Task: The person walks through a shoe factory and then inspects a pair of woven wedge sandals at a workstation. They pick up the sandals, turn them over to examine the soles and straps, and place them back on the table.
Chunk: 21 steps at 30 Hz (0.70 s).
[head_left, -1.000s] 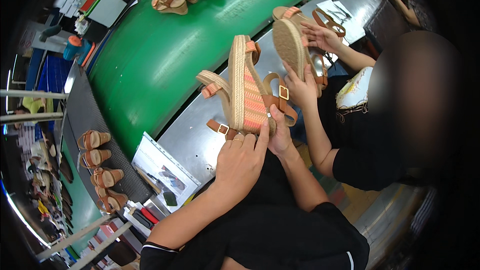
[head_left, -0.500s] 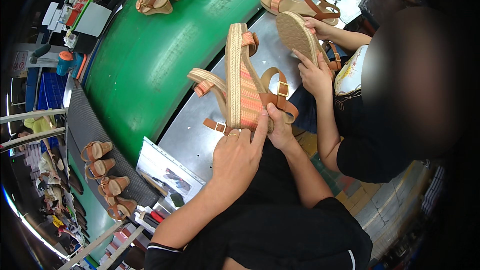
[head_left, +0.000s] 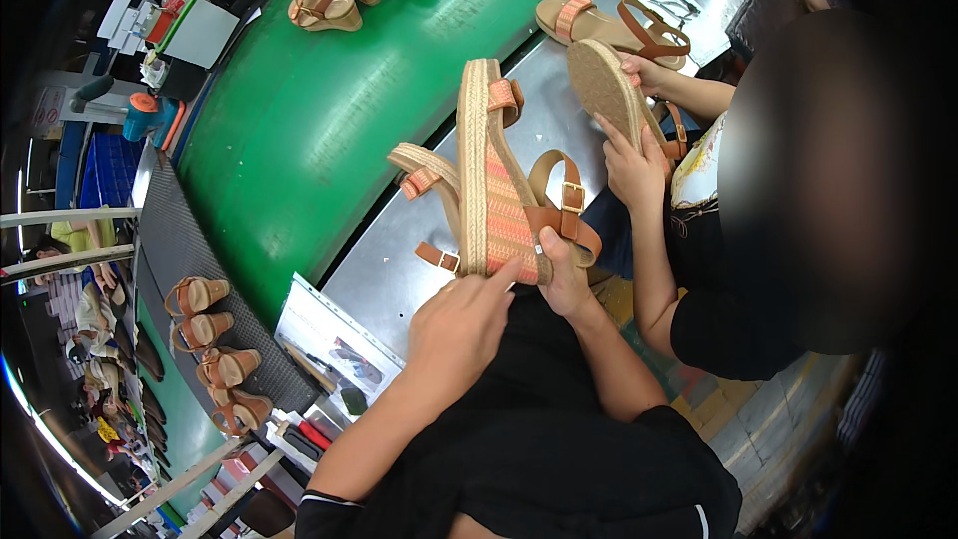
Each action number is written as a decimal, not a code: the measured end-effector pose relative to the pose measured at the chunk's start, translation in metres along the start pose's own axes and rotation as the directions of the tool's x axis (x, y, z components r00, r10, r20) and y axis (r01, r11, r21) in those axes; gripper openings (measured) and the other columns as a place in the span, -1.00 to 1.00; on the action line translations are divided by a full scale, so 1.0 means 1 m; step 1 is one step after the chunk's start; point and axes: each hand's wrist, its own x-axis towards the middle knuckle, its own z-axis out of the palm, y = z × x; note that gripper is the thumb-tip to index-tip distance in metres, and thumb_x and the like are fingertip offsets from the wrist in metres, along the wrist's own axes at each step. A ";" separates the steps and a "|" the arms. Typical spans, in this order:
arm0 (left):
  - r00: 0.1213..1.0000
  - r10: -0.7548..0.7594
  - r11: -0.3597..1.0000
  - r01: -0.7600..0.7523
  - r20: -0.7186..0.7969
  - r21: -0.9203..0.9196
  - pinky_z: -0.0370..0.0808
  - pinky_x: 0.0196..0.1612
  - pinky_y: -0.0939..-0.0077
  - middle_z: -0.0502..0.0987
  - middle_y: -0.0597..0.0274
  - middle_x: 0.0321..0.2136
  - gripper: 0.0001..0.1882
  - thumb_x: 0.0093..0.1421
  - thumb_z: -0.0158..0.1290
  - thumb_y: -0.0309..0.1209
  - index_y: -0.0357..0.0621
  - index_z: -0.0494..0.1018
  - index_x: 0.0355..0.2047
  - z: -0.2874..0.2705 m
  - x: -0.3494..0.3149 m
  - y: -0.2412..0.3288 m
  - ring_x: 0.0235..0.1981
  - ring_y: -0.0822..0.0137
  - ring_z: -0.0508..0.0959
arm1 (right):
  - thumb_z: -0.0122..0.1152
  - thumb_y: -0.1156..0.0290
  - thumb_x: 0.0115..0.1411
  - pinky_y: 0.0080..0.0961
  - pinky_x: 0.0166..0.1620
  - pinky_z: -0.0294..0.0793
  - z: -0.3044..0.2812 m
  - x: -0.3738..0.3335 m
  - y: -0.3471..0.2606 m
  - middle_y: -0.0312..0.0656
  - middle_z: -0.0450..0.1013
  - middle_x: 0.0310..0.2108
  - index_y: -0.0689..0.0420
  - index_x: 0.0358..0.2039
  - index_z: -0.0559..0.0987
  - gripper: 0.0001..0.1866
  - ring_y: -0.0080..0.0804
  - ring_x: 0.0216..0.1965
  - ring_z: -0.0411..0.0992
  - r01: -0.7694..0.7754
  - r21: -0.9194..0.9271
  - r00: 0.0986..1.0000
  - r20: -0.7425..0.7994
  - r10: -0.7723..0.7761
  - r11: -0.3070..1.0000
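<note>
A wedge sandal [head_left: 511,215] with a braided rope edge, an orange woven side and brown buckled straps is held up on its side, toe pointing away from me. My right hand [head_left: 569,282] grips its heel end, thumb by the ankle strap. My left hand [head_left: 457,331] is at the lower heel edge, its index fingertip against the woven side and its other fingers bent, partly hidden. A matching sandal [head_left: 427,162] lies behind it, partly covered, on the metal table.
At right, a co-worker's hands [head_left: 639,165] hold a similar sandal [head_left: 606,92], sole showing. Another sandal [head_left: 599,28] lies beyond on the metal table [head_left: 384,274]. Several sandals [head_left: 334,0] stand on the green belt [head_left: 329,120]. A printed sheet [head_left: 334,329] lies left of my arm.
My left index finger has drawn back and down from the woven side toward the heel edge. A small pale spot now shows by my right thumb. The view has shifted slightly.
</note>
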 end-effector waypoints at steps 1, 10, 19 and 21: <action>0.998 -0.060 0.988 0.056 -0.022 -0.142 0.50 -0.36 0.44 0.55 0.24 -0.44 -0.50 0.10 0.18 -0.52 -0.09 0.46 0.09 -0.002 -0.008 -0.007 -0.44 0.32 0.56 | -0.12 0.17 0.40 -0.53 0.00 0.44 0.000 -0.001 -0.001 -0.22 0.44 -0.08 0.26 0.07 0.38 -0.57 -0.54 -0.10 0.43 -0.013 0.010 1.000 0.008 0.013 1.000; 0.796 -0.606 0.426 0.342 0.016 -0.838 0.50 -0.13 0.48 0.56 0.12 -0.16 -0.59 0.31 0.04 -0.45 -0.24 0.34 0.16 -0.025 -0.040 -0.050 -0.18 0.36 0.55 | -0.08 0.17 0.39 -0.45 0.01 0.44 0.014 -0.011 -0.018 -0.19 0.43 -0.06 0.26 0.08 0.37 -0.56 -0.47 -0.05 0.43 -0.053 -0.163 0.987 0.144 0.077 0.985; 0.812 -0.504 -0.445 0.046 0.293 -0.894 0.43 0.11 0.09 0.27 -0.03 0.15 -0.35 0.35 -0.10 -0.04 -0.13 0.07 0.31 -0.012 -0.042 -0.076 0.12 0.11 0.39 | 0.51 0.24 -0.09 -0.33 -0.03 0.48 0.096 -0.028 -0.045 0.03 0.48 -0.09 0.27 0.18 0.33 -0.15 -0.06 -0.10 0.48 0.792 -0.520 0.595 0.774 -0.217 0.319; 0.928 -0.254 -0.741 -0.006 0.272 -0.671 0.42 0.14 0.08 0.33 -0.03 0.11 -0.36 0.35 -0.10 -0.07 -0.15 0.10 0.31 -0.015 -0.052 -0.094 0.10 0.06 0.42 | 0.52 0.31 -0.12 -0.33 -0.10 0.51 0.105 -0.028 -0.057 -0.02 0.54 -0.19 0.30 0.01 0.50 -0.33 -0.13 -0.25 0.54 0.727 -0.430 0.576 0.806 -0.136 0.535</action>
